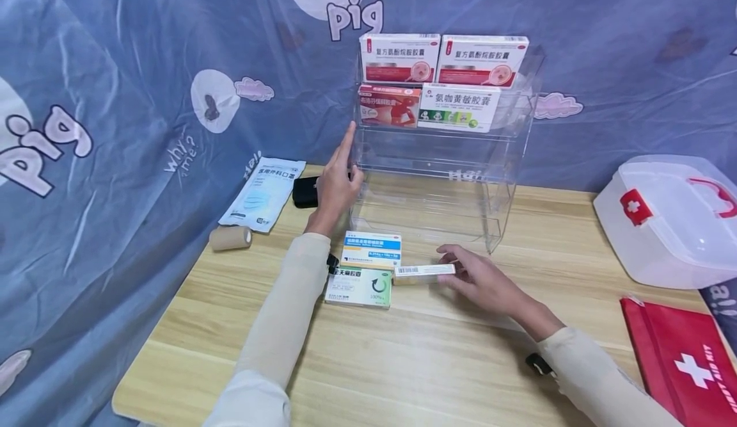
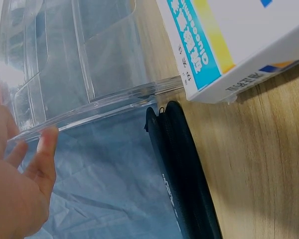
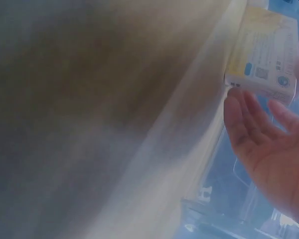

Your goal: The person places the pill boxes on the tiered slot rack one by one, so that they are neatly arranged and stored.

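Note:
My left hand (image 1: 340, 180) rests against the left side of a clear tiered acrylic rack (image 1: 437, 203), fingers extended along its edge. With my right hand (image 1: 475, 280) I hold the right end of a white and yellow medicine box (image 1: 425, 271) that stands on its narrow side on the table; its printed face shows in the right wrist view. Left of it lie a blue and white medicine box (image 1: 371, 249) and a green and white one (image 1: 358, 288). On the rack's upper tiers sit two red and white boxes (image 1: 400, 59), a red box (image 1: 389, 107) and a white and green box (image 1: 459, 108).
Behind the left arm are a black zip case (image 1: 305, 192), a mask packet (image 1: 263, 194) and a tan bandage roll (image 1: 230, 238). To the right stand a white lidded first aid box (image 1: 650, 241) and a red first aid pouch (image 1: 670, 344). A blue printed cloth hangs behind the table.

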A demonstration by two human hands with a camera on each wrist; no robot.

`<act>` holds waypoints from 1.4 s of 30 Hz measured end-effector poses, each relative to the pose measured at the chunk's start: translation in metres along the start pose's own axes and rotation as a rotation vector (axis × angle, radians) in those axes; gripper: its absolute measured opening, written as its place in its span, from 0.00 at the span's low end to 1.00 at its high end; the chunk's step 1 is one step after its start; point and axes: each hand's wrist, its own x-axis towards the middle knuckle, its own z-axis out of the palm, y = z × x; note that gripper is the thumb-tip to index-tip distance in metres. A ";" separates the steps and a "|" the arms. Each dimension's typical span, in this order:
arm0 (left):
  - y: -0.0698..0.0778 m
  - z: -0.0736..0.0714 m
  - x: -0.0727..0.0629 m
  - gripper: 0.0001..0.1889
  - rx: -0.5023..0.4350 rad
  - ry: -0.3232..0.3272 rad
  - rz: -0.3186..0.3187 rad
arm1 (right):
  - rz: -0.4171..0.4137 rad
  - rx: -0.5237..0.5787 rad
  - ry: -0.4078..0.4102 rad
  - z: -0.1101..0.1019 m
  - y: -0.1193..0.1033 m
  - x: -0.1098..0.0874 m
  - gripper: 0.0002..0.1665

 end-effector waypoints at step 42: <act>-0.002 0.001 0.001 0.48 -0.009 0.023 0.025 | -0.072 -0.145 0.874 -0.090 -0.034 0.114 0.17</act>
